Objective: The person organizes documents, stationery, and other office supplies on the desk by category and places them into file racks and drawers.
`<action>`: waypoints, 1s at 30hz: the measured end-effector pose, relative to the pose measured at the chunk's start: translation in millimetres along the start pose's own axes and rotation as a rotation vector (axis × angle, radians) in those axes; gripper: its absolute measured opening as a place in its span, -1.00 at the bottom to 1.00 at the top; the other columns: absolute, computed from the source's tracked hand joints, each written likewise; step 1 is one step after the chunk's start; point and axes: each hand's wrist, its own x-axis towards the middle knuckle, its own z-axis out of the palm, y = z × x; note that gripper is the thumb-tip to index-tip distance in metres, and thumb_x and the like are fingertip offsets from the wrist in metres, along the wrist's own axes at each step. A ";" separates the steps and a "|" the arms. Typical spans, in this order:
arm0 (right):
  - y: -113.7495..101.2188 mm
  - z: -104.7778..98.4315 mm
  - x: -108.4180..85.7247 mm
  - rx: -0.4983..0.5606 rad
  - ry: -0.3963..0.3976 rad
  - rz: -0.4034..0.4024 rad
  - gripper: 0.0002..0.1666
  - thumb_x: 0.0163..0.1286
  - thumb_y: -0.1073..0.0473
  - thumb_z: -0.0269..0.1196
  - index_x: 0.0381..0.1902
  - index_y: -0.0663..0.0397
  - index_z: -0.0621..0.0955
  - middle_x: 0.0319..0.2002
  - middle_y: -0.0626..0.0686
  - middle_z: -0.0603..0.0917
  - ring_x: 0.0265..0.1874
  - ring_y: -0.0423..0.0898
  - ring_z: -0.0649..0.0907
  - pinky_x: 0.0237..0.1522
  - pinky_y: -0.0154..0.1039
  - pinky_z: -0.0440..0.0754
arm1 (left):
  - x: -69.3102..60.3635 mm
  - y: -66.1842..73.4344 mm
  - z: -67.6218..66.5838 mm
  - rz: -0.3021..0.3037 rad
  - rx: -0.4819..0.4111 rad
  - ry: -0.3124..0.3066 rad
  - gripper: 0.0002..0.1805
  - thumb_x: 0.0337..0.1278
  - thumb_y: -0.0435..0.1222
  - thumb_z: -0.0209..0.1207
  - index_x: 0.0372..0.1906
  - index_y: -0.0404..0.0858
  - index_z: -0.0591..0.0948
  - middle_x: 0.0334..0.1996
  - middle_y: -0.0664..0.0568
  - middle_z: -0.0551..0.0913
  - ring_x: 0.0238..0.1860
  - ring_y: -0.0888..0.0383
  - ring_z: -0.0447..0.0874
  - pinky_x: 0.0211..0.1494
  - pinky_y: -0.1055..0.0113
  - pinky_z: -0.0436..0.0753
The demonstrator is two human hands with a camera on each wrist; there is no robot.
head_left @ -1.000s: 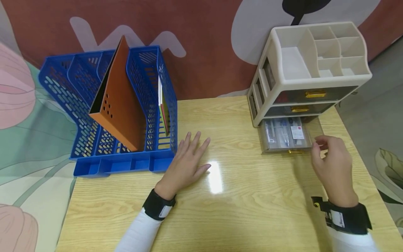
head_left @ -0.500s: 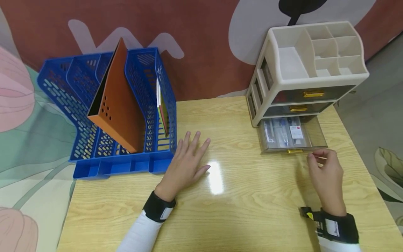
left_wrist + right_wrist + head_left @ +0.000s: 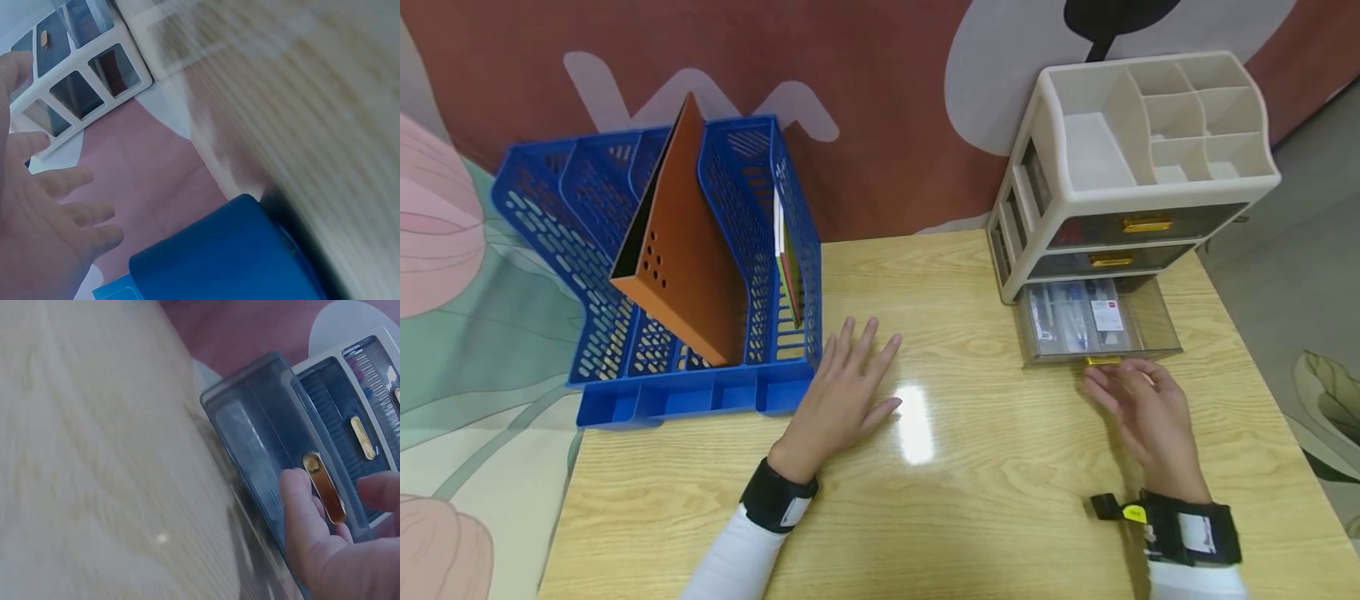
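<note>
A clear grey bottom drawer (image 3: 1101,333) stands pulled out of the white drawer organizer (image 3: 1150,197), with packets and a white label inside. My right hand (image 3: 1150,421) is at the drawer's gold handle (image 3: 325,489). In the right wrist view its thumb and fingertips lie close around the handle, the index finger stands apart, and no grip shows. Beside the blue file rack (image 3: 696,390), my left hand (image 3: 838,400) rests on the table with its fingers spread, holding nothing.
An orange folder (image 3: 692,275) leans in the blue rack, with thin booklets (image 3: 787,267) in its right slot. Two upper drawers with gold handles (image 3: 1146,225) are closed. The wooden table (image 3: 970,500) ends near the organizer's right side.
My right hand has moved left from the drawer's right corner to its handle, and its fingers have loosened. The left hand and the drawer stay where they were.
</note>
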 end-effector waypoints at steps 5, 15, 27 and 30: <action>4.4 4.8 4.8 0.123 0.044 0.021 -0.74 0.55 0.41 0.12 0.06 0.22 0.30 -0.10 0.16 0.58 -0.11 -0.01 0.75 0.10 -0.17 0.72 | -0.2 -0.8 1.4 -0.003 -0.003 0.013 -0.06 0.33 0.15 0.24 0.66 -0.08 0.15 0.63 -0.29 0.10 0.62 -0.41 -0.02 0.53 -0.33 0.25; 2.2 6.3 11.2 0.231 0.100 0.076 -0.83 0.54 0.44 0.12 -0.02 0.19 0.39 -0.06 0.12 0.52 -0.10 -0.06 0.69 0.17 -0.25 0.68 | -1.0 -1.9 2.3 -0.009 -0.019 -0.004 -0.07 0.36 0.18 0.19 0.67 -0.05 0.13 0.64 -0.28 0.06 0.64 -0.38 -0.08 0.58 -0.30 0.16; -11.2 6.8 30.3 0.207 0.034 0.085 -0.87 0.54 0.45 0.10 -0.03 0.23 0.43 -0.01 0.12 0.53 -0.05 -0.03 0.69 0.18 -0.23 0.67 | -3.3 -1.0 5.1 -0.005 -0.010 -0.039 -0.09 0.40 0.22 0.11 0.67 -0.05 0.12 0.63 -0.28 0.08 0.62 -0.39 -0.01 0.55 -0.31 0.24; -13.5 7.8 34.3 0.170 0.024 0.093 -0.86 0.55 0.42 0.11 -0.01 0.23 0.43 0.02 0.11 0.52 -0.02 -0.05 0.68 0.19 -0.25 0.66 | -3.6 -1.2 4.5 -0.015 -0.014 -0.051 -0.10 0.42 0.21 0.10 0.67 -0.05 0.11 0.64 -0.28 0.07 0.63 -0.38 -0.05 0.56 -0.30 0.21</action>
